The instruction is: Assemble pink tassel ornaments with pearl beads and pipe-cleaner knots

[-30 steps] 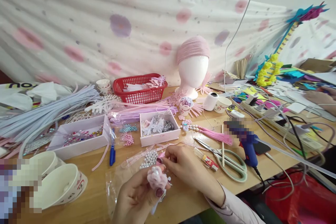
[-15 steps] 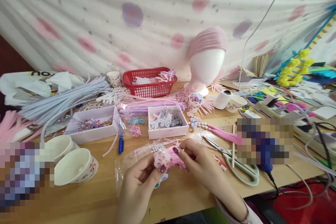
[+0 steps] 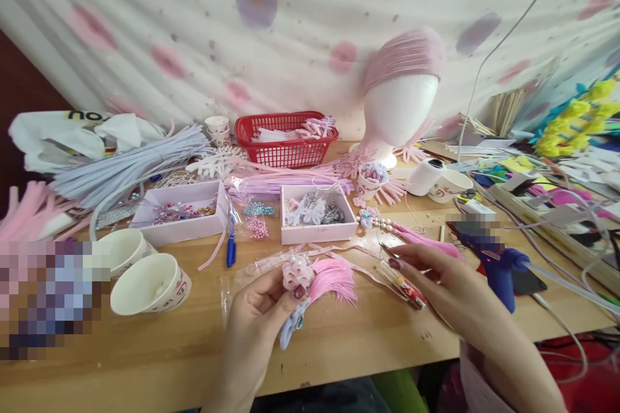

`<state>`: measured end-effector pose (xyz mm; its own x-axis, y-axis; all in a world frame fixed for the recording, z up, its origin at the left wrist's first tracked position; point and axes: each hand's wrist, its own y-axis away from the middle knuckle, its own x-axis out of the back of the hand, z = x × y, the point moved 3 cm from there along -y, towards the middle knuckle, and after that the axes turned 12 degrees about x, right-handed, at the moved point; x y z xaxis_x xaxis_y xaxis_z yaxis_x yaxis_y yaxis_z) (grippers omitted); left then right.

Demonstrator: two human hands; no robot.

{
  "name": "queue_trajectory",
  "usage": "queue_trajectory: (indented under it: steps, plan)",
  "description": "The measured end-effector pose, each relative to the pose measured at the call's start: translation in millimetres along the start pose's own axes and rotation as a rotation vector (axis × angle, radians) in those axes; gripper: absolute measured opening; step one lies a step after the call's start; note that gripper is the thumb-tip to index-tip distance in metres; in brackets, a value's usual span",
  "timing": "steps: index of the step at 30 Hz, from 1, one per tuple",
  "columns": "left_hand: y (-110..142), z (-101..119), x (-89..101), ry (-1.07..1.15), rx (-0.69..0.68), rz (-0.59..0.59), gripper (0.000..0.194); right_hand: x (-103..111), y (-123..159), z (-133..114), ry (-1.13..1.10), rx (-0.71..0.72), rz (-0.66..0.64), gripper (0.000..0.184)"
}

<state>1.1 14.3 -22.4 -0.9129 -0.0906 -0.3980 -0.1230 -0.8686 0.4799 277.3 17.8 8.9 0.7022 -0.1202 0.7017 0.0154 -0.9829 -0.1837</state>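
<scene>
My left hand pinches a pink flower ornament between thumb and fingers, above the table's front part. A pink tassel spreads out to its right, and a pale blue piece with a teal gem hangs below. Over to the right, my right hand has thumb and fingers closed around the scissors. Only the blade tips show clearly; my hand hides most of the handles. A red lighter lies just beside the right thumb. Behind it rests another beaded tassel ornament.
White boxes of gems and charms stand ahead. Paper cups are at left, with a blue pen nearby. A red basket and a foam head stand behind. At right lies a blue glue gun with cords.
My right hand has left the tassel and moved right onto the scissors. The left hand still holds the flower ornament, its tassel now fanned out freely. The view has shifted slightly.
</scene>
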Motion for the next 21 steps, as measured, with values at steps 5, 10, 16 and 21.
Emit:
queue_trajectory:
  steps: [5,10,16,21]
  plan:
    - [-4,-6,-6.3,0.003,0.020,-0.044,0.041,-26,7,-38,-0.253,0.081,0.146,0.034]
    - [4,-7,-12.1,-0.034,0.004,-0.024,0.039,-78,-6,-82,-0.418,0.202,0.001,0.022]
    - [8,-6,-9.7,-0.124,-0.020,-0.013,0.030,-89,-6,-78,-0.569,0.135,-0.031,0.020]
    - [3,-13,-10.1,-0.182,0.006,-0.058,0.029,-92,-2,-72,-0.580,0.074,0.020,0.021]
